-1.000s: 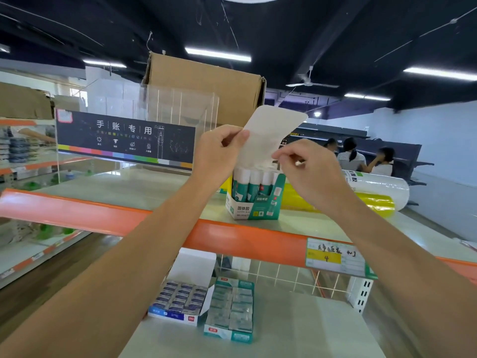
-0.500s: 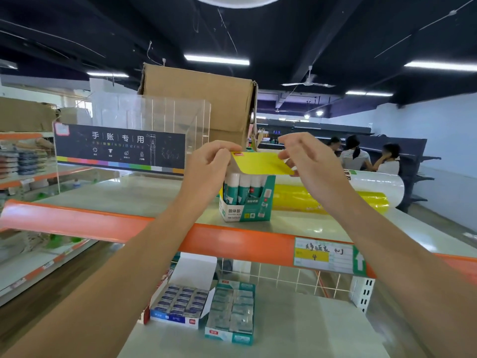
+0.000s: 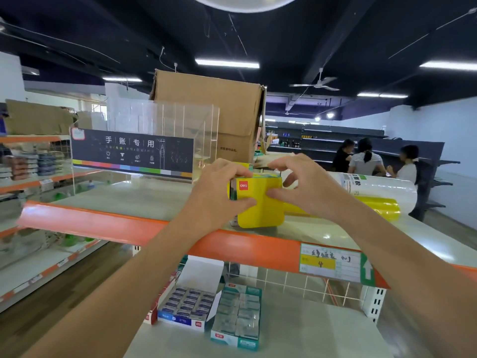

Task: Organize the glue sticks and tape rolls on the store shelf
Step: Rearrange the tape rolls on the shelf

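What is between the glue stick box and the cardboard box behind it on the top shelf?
In the head view, only bare shelf top shows between the yellow-flapped glue stick box and the cardboard box; both hands hide part of that stretch.

Bright ceiling strip lights (image 3: 227, 63); blurred, warped edges.

Yellow flap (image 3: 260, 208) hides the glue sticks; far-left shelf goods (image 3: 31, 164) blurred.

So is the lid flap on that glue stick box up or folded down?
Folded down. The yellow flap hangs over the box's front and hides the sticks; the left hand and right hand press on it.
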`<state>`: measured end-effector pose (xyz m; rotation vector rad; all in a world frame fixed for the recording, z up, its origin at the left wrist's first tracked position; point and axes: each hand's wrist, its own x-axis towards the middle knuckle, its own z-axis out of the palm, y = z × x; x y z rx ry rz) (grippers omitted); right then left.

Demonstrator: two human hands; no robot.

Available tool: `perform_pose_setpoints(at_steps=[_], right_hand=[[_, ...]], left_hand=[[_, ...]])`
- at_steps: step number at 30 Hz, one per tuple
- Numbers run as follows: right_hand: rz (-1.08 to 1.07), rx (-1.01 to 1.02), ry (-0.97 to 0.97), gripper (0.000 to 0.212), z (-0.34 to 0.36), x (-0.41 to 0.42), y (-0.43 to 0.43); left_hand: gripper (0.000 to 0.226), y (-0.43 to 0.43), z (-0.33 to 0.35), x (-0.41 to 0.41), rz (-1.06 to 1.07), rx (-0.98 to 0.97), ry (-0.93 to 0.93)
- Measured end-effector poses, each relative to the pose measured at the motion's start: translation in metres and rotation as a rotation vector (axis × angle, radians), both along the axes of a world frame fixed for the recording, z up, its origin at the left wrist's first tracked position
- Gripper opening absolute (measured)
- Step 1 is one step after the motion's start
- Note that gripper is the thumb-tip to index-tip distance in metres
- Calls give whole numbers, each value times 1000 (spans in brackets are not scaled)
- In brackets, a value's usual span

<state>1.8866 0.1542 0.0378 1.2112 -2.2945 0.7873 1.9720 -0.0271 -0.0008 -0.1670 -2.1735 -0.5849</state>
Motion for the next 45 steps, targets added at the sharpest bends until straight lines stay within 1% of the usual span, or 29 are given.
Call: perform_pose_setpoints(at_steps=[3, 9, 10, 13, 15, 16, 17, 19, 21, 22, 25, 27, 29, 31, 34, 36, 38, 39, 40, 43, 45], right_hand=[[-7, 93, -27, 54, 1, 1, -5], [-32, 107, -12, 52, -3, 5, -19], [-34, 117, -8, 53, -2, 6, -22], [-21, 138, 40, 55, -2, 3, -36], [-28, 164, 75, 56, -3, 1, -46], [-42, 168, 79, 56, -3, 1, -51], [-58, 168, 72, 56, -2, 2, -55], [-75, 162, 57, 56, -1, 3, -62], [-72, 158, 54, 58, -2, 1, -69], [-71, 160, 55, 58, -2, -1, -72], [-93, 159, 70, 57, -3, -7, -79], [-110, 163, 91, 56, -3, -9, -82], [-108, 185, 89, 56, -3, -13, -84], [-91, 231, 53, 56, 0, -19, -83], [-72, 281, 16, 57, 10, -27, -74], [-75, 320, 17, 72, 17, -32, -70], [-91, 417, 12, 94, 20, -38, -70], [-101, 470, -3, 101, 21, -41, -72], [-101, 507, -21, 104, 21, -43, -73], [-75, 525, -60, 91, 19, -47, -78], [-71, 523, -50, 88, 18, -49, -79]], left_hand=[[53, 6, 0, 3, 75, -80, -36], [52, 10, 0, 7, 209, -120, -35], [52, 9, 1, 8, 254, -162, -27], [50, 5, 0, 5, 419, -377, 17], [41, 5, 0, 4, 537, -485, 31], [32, 5, 0, 3, 554, -523, 41], [24, 5, 1, 3, 547, -549, 54], [30, 5, 3, 0, 526, -567, 60], [22, 5, 6, -4, 515, -559, 20], [23, 3, 5, -8, 508, -545, -13], [39, 1, 10, -11, 509, -500, -86], [39, 0, 9, -13, 465, -451, -148], [42, -5, 6, -15, 462, -453, -231], [47, -9, 6, -15, 473, -470, -239], [47, -12, 8, -16, 481, -500, -230], [45, -12, 11, -16, 509, -529, -220], [45, -12, 15, -18, 519, -567, -216], [45, -12, 15, -19, 516, -584, -214], [45, -12, 16, -20, 510, -595, -212], [47, -14, 17, -22, 513, -620, -219], [50, -13, 17, -22, 531, -637, -231]])
